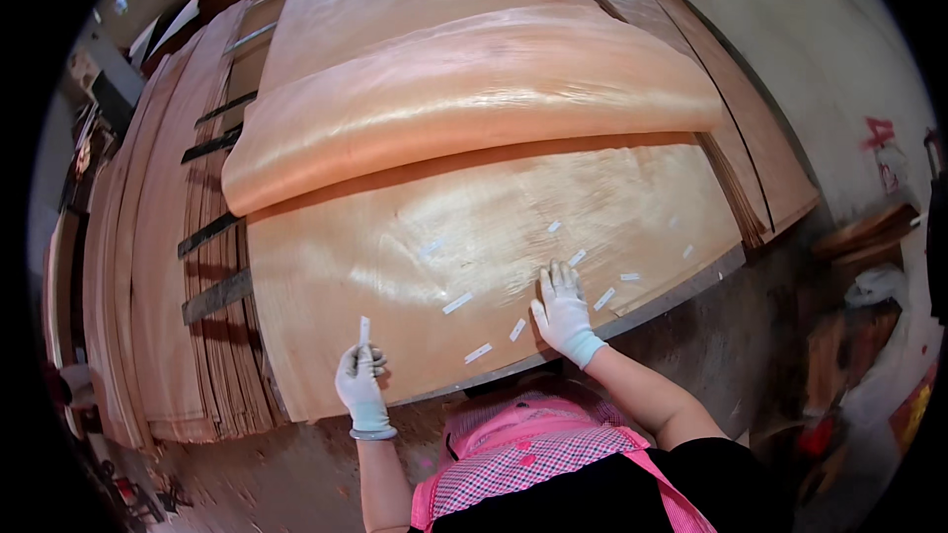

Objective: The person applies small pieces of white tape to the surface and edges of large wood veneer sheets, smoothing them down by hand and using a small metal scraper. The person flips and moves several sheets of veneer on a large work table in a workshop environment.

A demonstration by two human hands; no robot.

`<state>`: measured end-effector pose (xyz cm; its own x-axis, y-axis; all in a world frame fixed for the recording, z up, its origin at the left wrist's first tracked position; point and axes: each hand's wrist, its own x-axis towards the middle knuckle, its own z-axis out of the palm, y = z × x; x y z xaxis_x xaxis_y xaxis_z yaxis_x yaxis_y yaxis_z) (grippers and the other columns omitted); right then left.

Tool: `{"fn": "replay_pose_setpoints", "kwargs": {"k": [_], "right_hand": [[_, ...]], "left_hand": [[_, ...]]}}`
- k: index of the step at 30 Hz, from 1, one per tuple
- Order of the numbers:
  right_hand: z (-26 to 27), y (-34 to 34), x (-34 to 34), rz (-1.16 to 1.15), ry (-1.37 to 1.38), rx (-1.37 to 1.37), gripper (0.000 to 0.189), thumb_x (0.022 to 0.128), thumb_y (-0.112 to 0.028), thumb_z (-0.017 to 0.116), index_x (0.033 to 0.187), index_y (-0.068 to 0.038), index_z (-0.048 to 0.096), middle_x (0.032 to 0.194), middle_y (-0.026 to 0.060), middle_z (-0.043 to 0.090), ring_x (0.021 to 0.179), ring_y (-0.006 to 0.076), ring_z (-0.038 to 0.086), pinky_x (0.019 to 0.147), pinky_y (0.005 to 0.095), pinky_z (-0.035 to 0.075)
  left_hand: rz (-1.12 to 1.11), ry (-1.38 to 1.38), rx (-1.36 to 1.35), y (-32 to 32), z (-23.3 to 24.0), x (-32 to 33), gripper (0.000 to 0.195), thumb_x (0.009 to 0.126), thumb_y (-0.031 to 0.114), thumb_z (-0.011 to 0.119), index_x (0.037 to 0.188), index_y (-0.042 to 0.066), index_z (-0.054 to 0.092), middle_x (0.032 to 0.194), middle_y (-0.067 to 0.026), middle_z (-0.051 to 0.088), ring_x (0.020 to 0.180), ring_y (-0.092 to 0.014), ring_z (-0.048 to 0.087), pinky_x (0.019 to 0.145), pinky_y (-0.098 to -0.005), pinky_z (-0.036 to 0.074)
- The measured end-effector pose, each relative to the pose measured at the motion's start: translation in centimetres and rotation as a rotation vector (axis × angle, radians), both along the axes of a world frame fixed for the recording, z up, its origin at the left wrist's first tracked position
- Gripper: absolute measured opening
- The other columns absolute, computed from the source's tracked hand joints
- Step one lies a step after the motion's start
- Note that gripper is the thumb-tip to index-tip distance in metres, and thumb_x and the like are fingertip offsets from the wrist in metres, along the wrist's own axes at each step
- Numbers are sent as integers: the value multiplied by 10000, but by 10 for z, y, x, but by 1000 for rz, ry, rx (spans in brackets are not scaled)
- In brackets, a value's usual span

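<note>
My left hand (361,377), in a white glove, pinches a short white strip (364,330) upright over the near left edge of a large wood veneer sheet (311,296). My right hand (564,311), gloved too, rests flat with its palm on the sheet, its fingertips close to a white strip (578,258). Several more white strips lie scattered on the sheet, among them one (458,303) between my hands and another (478,353) near the front edge. Beyond them, a top veneer sheet (474,96) is folded back in a broad curl.
Stacks of veneer stand at the left (163,252) and right (740,118). Dark flat bars (218,296) jut out between the left stack and the work surface. A pale wall (815,37) rises at the right, with wood pieces (866,233) beside it.
</note>
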<state>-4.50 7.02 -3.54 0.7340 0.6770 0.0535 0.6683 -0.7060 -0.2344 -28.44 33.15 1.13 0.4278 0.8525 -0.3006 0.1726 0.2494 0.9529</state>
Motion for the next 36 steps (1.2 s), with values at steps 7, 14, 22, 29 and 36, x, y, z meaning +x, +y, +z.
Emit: {"fn": "replay_pose_setpoints", "kwargs": {"k": [7, 14, 22, 29, 36], "right_hand": [[-22, -27, 40, -54, 166, -22, 684, 941, -360, 499, 1475, 31, 328, 1533, 278, 304, 1451, 419, 233, 1197, 501, 136], [-10, -101, 123, -88, 37, 100, 651, 950, -359, 471, 1466, 20, 359, 1525, 264, 335, 1432, 405, 289, 1197, 487, 142], [-26, -192, 212, -117, 88, 44, 645, 950, -395, 467, 1456, -3, 391, 1533, 235, 338, 1442, 374, 274, 1190, 497, 157], [-29, -250, 242, -224, 22, 80, 621, 938, -396, 474, 1435, -27, 431, 1493, 225, 400, 1410, 386, 323, 1187, 495, 170], [-34, -305, 268, -401, -128, 100, 611, 947, -393, 467, 1438, -31, 433, 1502, 213, 394, 1413, 354, 326, 1193, 475, 154]], "left_hand": [[-252, 19, -5, -54, -14, 66, 184, 987, 114, 567, 1060, -41, 634, 832, -61, 668, 707, -107, 630, 614, -221, 491], [-259, 54, -134, -120, -20, 124, 181, 993, 118, 564, 1054, -37, 634, 814, -60, 665, 684, -110, 627, 580, -218, 487], [-478, 118, -166, -202, -26, 245, 242, 979, 182, 608, 1070, -37, 658, 841, -61, 679, 715, -123, 626, 666, -247, 501], [-771, 118, -1, -248, -63, 327, 259, 959, 143, 629, 1087, -80, 662, 964, -83, 703, 841, -139, 652, 801, -266, 523], [-539, 95, -250, -246, -78, 336, 247, 944, 145, 643, 1071, -65, 674, 903, -61, 685, 774, -126, 629, 670, -250, 514]]}}
